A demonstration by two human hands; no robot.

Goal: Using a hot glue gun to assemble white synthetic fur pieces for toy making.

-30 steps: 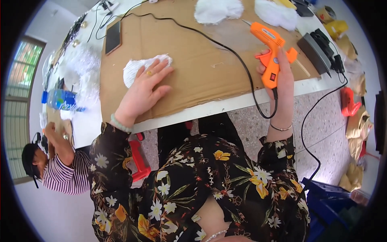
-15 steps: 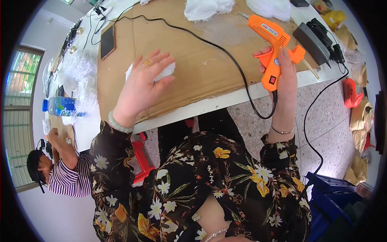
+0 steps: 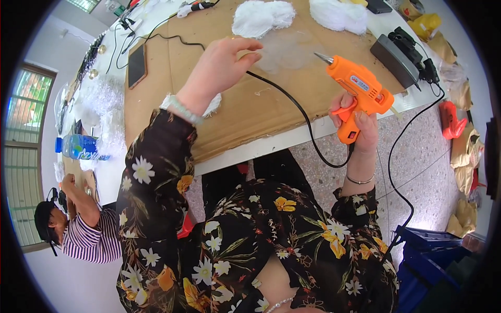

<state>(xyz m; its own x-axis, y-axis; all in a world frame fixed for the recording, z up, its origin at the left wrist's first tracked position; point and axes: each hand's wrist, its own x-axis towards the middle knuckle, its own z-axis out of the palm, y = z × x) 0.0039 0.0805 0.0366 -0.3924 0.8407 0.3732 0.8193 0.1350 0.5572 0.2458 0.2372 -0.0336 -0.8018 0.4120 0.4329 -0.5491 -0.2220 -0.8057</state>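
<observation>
My right hand (image 3: 368, 128) is closed around the handle of an orange hot glue gun (image 3: 360, 86), fingers at its trigger. The metal nozzle points up and to the left, over the cardboard sheet (image 3: 229, 130). My left hand (image 3: 222, 65) is held above the cardboard, its thumb and fingers apart with nothing seen between them. Past its fingertips lies a thin whitish translucent patch (image 3: 289, 49). Partly hidden beneath my left wrist is a white fluffy piece (image 3: 213, 106). Two more pieces, a fluffy white pad (image 3: 263, 20) and another white pad (image 3: 339, 14), lie at the far edge.
The gun's black cord (image 3: 295, 99) loops across the cardboard. A phone (image 3: 137, 65) lies at the left, beyond a blue bottle (image 3: 81, 147). A dark grey box (image 3: 394, 60) sits at the right table edge. At far left a person in a striped shirt (image 3: 94, 237) works; blue crates (image 3: 430, 255) stand lower right.
My left hand has moved away and to the right, off the white fluffy piece. The glue gun has come down slightly, and my right fingers now wrap its handle and trigger.
</observation>
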